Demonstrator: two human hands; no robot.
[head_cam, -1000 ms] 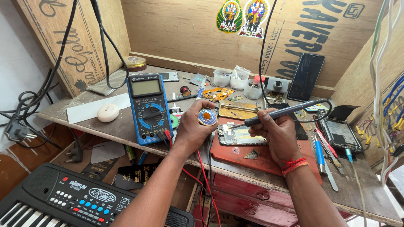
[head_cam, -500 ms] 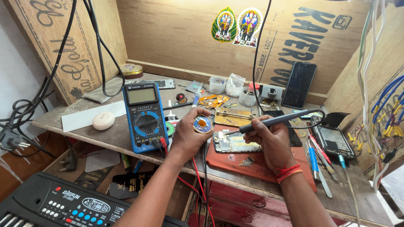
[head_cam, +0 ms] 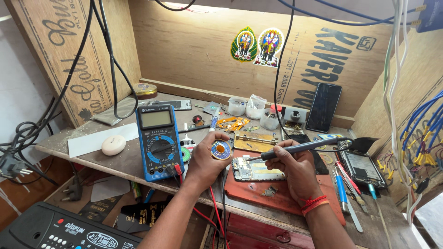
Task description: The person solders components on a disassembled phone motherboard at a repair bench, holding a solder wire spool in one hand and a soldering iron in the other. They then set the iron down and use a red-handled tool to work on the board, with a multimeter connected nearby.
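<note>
**Solder spool and iron held over opened phone**

Solder spool (head_cam: pixel 221 150) sits upright in the left hand (head_cam: pixel 205 161), fingers closed around its rim, just left of the opened phone (head_cam: pixel 255 169). Right hand (head_cam: pixel 297 168) has its fingers wrapped around the soldering iron (head_cam: pixel 295 148); the tip points left and sits over the phone's upper edge, near the spool. Contact between tip and board cannot be confirmed. Phone lies on a red mat (head_cam: pixel 281 196) on the wooden tabletop (head_cam: pixel 115 161). A red band circles the right wrist. Blue multimeter (head_cam: pixel 159 140) lies flat just left of the left hand, its red and black leads running down past the tabletop edge. A white oval object (head_cam: pixel 113 145) rests further left. A dark phone (head_cam: pixel 324 107) leans against the back wall.
</note>
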